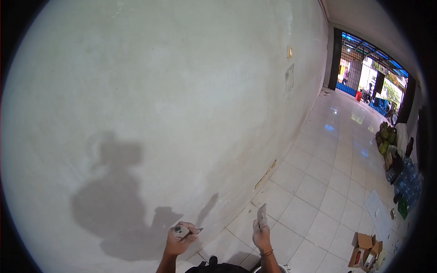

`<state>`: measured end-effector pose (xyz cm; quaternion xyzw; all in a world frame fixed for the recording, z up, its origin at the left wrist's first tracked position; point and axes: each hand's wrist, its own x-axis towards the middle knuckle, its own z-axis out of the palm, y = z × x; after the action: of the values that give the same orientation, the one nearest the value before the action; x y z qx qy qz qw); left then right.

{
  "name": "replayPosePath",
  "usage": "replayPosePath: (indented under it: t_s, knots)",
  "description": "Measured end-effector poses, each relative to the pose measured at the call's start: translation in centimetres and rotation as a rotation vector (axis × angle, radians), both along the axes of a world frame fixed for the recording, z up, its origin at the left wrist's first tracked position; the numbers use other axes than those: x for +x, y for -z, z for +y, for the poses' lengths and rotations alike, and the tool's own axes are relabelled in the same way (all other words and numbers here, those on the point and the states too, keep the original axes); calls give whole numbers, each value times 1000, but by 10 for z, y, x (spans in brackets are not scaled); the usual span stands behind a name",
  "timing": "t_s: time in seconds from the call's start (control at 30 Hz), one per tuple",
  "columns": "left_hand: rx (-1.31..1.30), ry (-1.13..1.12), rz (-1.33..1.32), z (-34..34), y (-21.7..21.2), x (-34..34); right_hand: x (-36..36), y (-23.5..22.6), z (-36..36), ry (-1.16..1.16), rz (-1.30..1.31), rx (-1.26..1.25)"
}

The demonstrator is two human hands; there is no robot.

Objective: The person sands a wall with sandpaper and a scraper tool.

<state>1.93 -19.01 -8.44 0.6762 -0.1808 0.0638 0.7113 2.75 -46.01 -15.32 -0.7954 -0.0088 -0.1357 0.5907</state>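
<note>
My left hand [185, 237], smeared with pale dust, is closed in front of the wall at the lower middle. In it is a whitish object with dark spots [181, 231]; a small dark tip [200, 230] pokes out on the right side of the fist. I cannot make out its kind. My right hand [261, 230] is held apart from it over the floor, edge-on, with its fingers stretched out and coated in white powder. Nothing shows in that hand. The whitish wall [191, 104] fills the left and middle of the view, with my shadow on it.
Below my right forearm, a metal pot's rim [287, 267] shows. On the tiled floor [314, 191] at right lie open cardboard boxes [362, 248], a white panel [378, 211], plastic bottles [407, 186] and green coconut-like fruit [386, 136]. A barred gate [371, 68] stands at the far end.
</note>
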Motion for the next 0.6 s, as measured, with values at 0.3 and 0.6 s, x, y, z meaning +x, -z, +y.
replayPosePath:
  t_s: [0.3, 0.6]
  knots:
    - [-196, -25, -101, 23, -38, 16, 127, -126, 77, -139, -726, -107]
    - [-321, -24, -224, 49, -22, 22, 189, -218, 195, 44, -973, -484]
